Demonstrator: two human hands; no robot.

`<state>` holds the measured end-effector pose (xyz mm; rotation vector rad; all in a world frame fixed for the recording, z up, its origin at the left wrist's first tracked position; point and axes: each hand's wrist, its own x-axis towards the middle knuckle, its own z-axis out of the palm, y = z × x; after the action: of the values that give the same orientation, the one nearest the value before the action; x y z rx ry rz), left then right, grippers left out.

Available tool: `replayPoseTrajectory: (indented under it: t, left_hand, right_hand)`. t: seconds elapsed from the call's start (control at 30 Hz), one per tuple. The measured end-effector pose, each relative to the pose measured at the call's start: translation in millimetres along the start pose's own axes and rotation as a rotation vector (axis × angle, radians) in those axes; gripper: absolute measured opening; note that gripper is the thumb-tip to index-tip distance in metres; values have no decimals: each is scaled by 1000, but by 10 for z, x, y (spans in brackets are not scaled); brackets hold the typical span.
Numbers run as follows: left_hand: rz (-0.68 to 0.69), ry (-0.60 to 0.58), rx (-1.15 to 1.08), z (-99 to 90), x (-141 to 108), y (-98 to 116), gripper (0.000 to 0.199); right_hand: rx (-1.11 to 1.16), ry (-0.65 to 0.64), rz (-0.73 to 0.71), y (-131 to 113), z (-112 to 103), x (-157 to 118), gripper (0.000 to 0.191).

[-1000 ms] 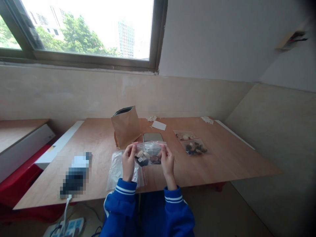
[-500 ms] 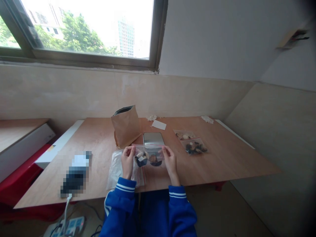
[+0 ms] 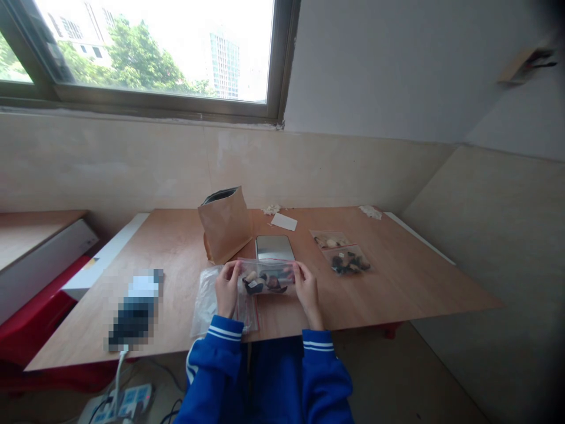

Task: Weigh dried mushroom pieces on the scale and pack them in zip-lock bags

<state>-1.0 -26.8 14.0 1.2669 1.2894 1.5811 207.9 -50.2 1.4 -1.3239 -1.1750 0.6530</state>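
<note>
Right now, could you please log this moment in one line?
left hand: pinching clear red-edged plastic bag, left end; right hand: pinching its right end; beyond: open brown paper bag

On the table (image 3: 419, 282), the plate (image 3: 274, 247) lies mid-back; left of it, the paper bag (image 3: 227, 229); behind it, the card (image 3: 283, 221); right of it, the far bag (image 3: 329, 240), with the near bag (image 3: 348, 262) just before that; before the plate, the held bag (image 3: 267, 284), between left hand (image 3: 228, 290) and right hand (image 3: 308, 290); front left, the flat bags (image 3: 205, 300).
</note>
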Motion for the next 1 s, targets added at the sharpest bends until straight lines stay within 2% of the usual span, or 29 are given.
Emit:
replayPoseTrajectory:
  t: [0.23, 0.5, 0.77, 1.0]
  left_hand:
    - [30, 20, 46, -9, -7, 21, 34]
    - [48, 44, 82, -16, -22, -29, 37]
    - [22, -64, -39, 22, -35, -58, 36]
    - [26, -96, -13, 15, -22, -95, 34]
  right_hand:
    - [-59, 60, -18, 10, 20, -18, 46]
    - [-9, 78, 0, 32, 71, -28, 40]
    - [154, -10, 39, 2, 86, -38, 36]
    - [193, 21, 29, 29, 84, -34, 33]
